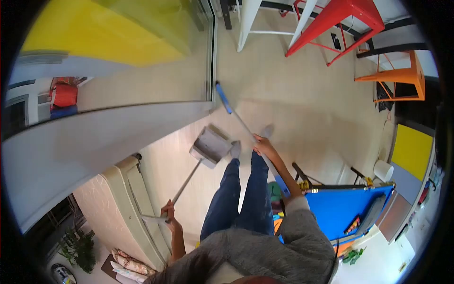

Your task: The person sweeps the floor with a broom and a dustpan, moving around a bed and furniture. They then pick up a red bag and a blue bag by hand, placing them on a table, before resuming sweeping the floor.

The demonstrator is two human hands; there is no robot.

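My left hand [168, 211] is closed around the upper end of a long-handled dustpan's thin pole. The grey dustpan [211, 146] lies on the pale floor in front of my feet, its open side facing away from me. My right hand [264, 146] grips the pole of a broom, with the blue end of the handle running back beside my forearm. At the far end, the narrow blue broom head [223, 98] touches the floor near the corner of the glass partition, ahead of the dustpan and apart from it.
A glass partition [211, 52] with a grey base stands at the left. Red [347, 19] and orange [411, 75] metal stools are at the upper right. A blue-topped folding table [343, 213] is to my right, and a cream padded bench [130, 199] to my left.
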